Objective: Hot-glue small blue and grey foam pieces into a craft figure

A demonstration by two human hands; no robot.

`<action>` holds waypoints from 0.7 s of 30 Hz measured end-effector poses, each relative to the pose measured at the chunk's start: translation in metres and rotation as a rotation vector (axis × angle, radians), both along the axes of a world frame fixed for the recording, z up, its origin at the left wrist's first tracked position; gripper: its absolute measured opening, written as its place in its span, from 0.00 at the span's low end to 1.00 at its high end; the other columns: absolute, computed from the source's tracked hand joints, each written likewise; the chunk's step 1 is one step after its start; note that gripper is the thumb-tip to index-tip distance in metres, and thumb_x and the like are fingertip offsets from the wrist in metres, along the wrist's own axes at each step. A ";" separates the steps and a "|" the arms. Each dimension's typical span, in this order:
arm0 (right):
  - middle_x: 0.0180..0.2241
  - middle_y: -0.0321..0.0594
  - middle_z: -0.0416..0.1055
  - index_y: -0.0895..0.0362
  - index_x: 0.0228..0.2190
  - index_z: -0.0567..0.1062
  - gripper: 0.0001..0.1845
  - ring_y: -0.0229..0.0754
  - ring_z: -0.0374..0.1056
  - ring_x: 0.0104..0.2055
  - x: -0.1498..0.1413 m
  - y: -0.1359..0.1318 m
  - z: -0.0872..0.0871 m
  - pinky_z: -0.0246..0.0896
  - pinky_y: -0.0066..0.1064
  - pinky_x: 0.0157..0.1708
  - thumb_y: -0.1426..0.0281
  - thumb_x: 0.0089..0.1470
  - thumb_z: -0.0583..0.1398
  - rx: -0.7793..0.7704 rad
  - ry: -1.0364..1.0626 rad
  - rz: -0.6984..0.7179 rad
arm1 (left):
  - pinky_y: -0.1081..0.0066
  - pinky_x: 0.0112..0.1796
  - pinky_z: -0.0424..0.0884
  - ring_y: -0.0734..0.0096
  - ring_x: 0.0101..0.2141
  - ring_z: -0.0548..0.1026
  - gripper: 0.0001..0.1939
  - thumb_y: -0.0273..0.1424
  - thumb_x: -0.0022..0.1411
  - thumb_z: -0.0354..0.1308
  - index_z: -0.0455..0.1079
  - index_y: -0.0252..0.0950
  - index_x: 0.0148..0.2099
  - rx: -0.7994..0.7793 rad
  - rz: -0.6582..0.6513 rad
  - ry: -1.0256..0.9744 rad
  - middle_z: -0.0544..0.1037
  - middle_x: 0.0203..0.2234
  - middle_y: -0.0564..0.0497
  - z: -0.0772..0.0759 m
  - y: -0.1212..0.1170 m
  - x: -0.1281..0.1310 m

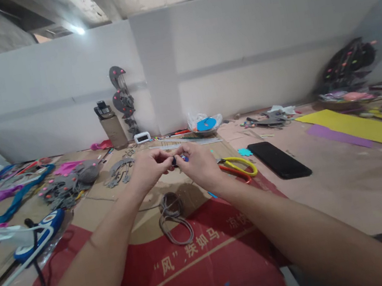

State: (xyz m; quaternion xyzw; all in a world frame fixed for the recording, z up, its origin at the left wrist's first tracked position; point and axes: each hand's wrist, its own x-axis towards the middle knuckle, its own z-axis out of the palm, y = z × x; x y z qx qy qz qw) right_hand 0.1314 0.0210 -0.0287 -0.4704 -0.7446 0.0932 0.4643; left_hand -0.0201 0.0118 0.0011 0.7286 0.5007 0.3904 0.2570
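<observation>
Both hands meet over the middle of the cardboard, fingertips close together. My left hand (150,169) is closed in a pinch at a small dark piece (174,161), too small to name. From the other side my right hand (199,163) pinches at the same spot, where a bit of blue shows by its fingers. The fingers hide most of what lies between them. Below the hands, a coil of grey cord (175,221) rests on the red and tan cardboard (211,266). Scissors (241,166) with yellow and orange handles lie beside my right wrist.
A black phone (279,159) lies right of the scissors. Behind stand a water bottle (113,129) and a bowl (206,128) holding a blue disc. Grey felt pieces (69,183) and a blue-and-white power strip (41,234) are at left, yellow sheet (360,127) at right.
</observation>
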 end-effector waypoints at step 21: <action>0.26 0.35 0.69 0.58 0.29 0.73 0.13 0.35 0.62 0.28 -0.003 0.004 -0.004 0.55 0.26 0.30 0.64 0.55 0.52 -0.204 0.182 0.289 | 0.78 0.19 0.61 0.77 0.18 0.69 0.07 0.33 0.48 0.60 0.71 0.33 0.27 0.185 0.318 -0.324 0.74 0.18 0.51 -0.015 0.031 -0.035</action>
